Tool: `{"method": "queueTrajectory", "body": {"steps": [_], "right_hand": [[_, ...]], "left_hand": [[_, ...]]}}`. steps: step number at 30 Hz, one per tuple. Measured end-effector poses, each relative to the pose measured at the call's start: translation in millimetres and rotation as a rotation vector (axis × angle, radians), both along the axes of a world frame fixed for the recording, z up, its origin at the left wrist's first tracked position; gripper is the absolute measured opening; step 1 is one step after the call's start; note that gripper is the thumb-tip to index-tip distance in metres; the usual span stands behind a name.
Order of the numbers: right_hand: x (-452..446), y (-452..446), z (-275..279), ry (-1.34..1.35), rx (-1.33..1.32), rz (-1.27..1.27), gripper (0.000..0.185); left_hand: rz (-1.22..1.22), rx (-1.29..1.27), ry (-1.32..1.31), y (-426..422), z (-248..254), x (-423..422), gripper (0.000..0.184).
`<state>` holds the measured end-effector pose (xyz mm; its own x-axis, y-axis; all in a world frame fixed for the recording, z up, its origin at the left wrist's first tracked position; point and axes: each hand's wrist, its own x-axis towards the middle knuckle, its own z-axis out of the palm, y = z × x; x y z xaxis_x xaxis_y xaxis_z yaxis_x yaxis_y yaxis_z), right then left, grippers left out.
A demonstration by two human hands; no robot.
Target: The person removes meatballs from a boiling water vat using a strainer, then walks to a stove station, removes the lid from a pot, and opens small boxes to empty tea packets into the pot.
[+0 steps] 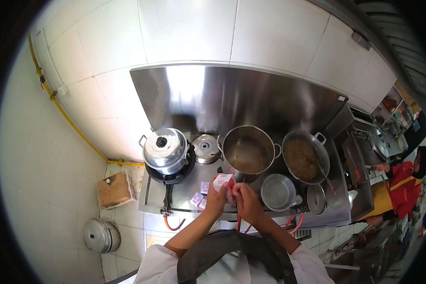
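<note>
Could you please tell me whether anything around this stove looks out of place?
The lidded pot standing on the floor by the left wall looks odd, since cookware usually stays off the floor; a cardboard box is near it. I see no spill.

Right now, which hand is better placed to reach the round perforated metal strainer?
Right, I'd judge. The right hand is nearer the strainer, though its fingers are close to the white-and-red box. The left hand sits farther off, holding that box.
</note>
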<state>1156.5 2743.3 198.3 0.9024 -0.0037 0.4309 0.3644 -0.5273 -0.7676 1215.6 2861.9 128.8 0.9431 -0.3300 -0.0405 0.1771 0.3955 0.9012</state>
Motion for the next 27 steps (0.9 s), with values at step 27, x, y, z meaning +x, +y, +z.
{"method": "queueTrajectory", "body": {"steps": [27], "right_hand": [[34.1, 19.5, 21.0, -0.231, -0.097, -0.079, 0.015]], "left_hand": [[-0.024, -0.312, 0.132, -26.3, 11.2, 57.2, 0.042]]}}
